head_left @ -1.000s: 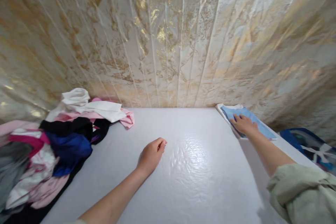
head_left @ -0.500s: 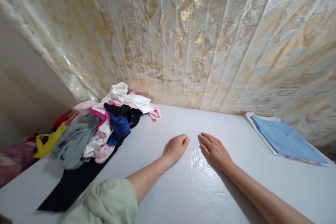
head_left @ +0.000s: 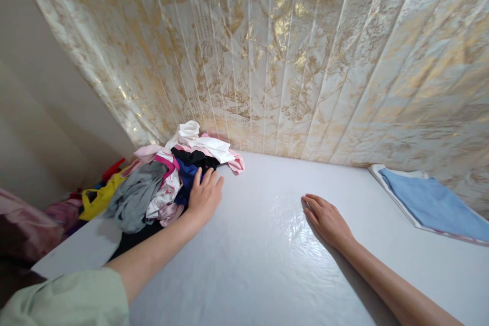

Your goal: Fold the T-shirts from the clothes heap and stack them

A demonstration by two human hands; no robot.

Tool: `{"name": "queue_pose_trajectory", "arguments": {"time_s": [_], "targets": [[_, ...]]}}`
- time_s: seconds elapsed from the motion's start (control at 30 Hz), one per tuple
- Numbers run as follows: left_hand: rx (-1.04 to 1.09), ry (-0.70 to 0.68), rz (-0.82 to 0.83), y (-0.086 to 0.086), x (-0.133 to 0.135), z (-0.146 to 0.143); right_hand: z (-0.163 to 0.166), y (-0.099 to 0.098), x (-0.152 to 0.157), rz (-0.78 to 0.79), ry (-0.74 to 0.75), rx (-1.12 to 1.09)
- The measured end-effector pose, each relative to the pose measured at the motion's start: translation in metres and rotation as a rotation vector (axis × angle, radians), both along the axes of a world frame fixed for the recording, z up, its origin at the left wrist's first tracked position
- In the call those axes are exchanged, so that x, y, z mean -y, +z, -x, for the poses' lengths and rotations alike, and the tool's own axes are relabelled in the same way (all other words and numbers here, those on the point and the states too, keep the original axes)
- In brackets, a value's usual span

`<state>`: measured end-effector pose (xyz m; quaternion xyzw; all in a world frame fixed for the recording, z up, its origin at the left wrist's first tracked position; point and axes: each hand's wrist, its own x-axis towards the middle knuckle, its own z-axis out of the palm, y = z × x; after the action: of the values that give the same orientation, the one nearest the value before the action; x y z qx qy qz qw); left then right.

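My left hand (head_left: pixel 205 195) reaches into the edge of a heap of mixed clothes (head_left: pixel 164 183), fingers spread over a dark blue and black garment (head_left: pixel 188 173); it holds nothing. My right hand (head_left: pixel 327 218) lies flat and open on the white table (head_left: pixel 267 265), fingers stretched toward the wall. The heap holds white, pink, grey, black and yellow pieces. A folded light blue cloth (head_left: pixel 431 202) on a white one lies at the far right of the table, well away from both hands.
A cream and gold patterned curtain (head_left: pixel 267 61) hangs along the back of the table. Beyond the table's left edge lie more clothes, yellow (head_left: pixel 100 198) and pink (head_left: pixel 23 219). A plain wall stands at the left.
My left hand has moved left from the table's middle onto the clothes heap and opened its fingers. My right hand left the blue cloth earlier and now rests flat on the table.
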<state>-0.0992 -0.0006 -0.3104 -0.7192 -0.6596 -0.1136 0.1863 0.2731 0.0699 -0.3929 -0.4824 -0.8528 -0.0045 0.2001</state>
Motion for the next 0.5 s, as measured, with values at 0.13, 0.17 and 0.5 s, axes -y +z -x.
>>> {"name": "queue_pose_trajectory", "arguments": {"time_s": [0.13,0.17,0.5], "targets": [[-0.189,0.191,-0.013,0.014,0.017,0.056,-0.001,-0.002,-0.001,-0.003,-0.001,-0.003],[-0.218,0.226,-0.015,0.017,0.021,0.064,-0.001,-0.002,-0.001,-0.003,0.001,-0.002],[-0.026,0.315,-0.138,0.028,0.017,0.113,-0.003,-0.001,0.002,-0.001,-0.002,-0.016]]}}
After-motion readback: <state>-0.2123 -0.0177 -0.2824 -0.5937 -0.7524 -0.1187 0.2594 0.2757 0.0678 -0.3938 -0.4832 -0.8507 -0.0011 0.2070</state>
